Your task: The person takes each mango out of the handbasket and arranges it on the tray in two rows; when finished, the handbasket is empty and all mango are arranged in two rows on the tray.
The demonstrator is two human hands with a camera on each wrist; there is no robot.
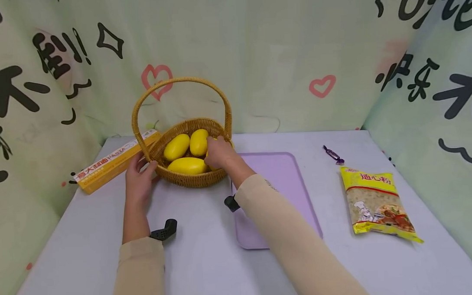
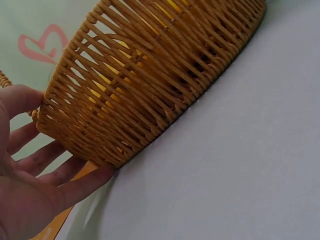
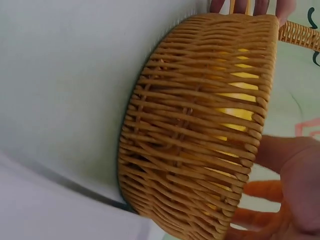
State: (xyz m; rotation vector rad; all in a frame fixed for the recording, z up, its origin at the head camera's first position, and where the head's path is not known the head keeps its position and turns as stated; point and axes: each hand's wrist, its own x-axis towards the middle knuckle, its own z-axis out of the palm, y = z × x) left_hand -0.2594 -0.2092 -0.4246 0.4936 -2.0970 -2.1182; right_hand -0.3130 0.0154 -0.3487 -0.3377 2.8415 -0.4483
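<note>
Grips the basket (image 1: 194, 180) at its left side with the left hand (image 1: 138, 177): thumb up at the rim, fingers spread wide and bent round the outside of the wicker! Across at the basket's right rim, the right hand (image 1: 219, 153), bent down over the edge among the yellow fruits (image 1: 177, 147). Pinching one or merely touching? Cannot tell, with fingertips hidden behind the wicker wall. Inside the basket, three fruits in plain sight: one at the left, one at the back, one lying along the front, plus a sliver of yellow right by the right hand. Above the basket, a woven handle (image 1: 180, 80), arching from side to side. To the basket's left, close beside the left hand, an orange box (image 1: 111, 165), lying aslant. Just to the basket's right, a purple tray (image 1: 279, 168), flat on the table (image 1: 208, 252) and partly hidden under the right sleeve (image 1: 289, 232). Farther right of the basket, well apart, a small dark candy (image 1: 333, 155), and beyond it a yellow-ended bag (image 1: 378, 205), lying flat. Behind the basket, a pale curtain (image 1: 272, 76) with pink hearts and black lettering.
</note>
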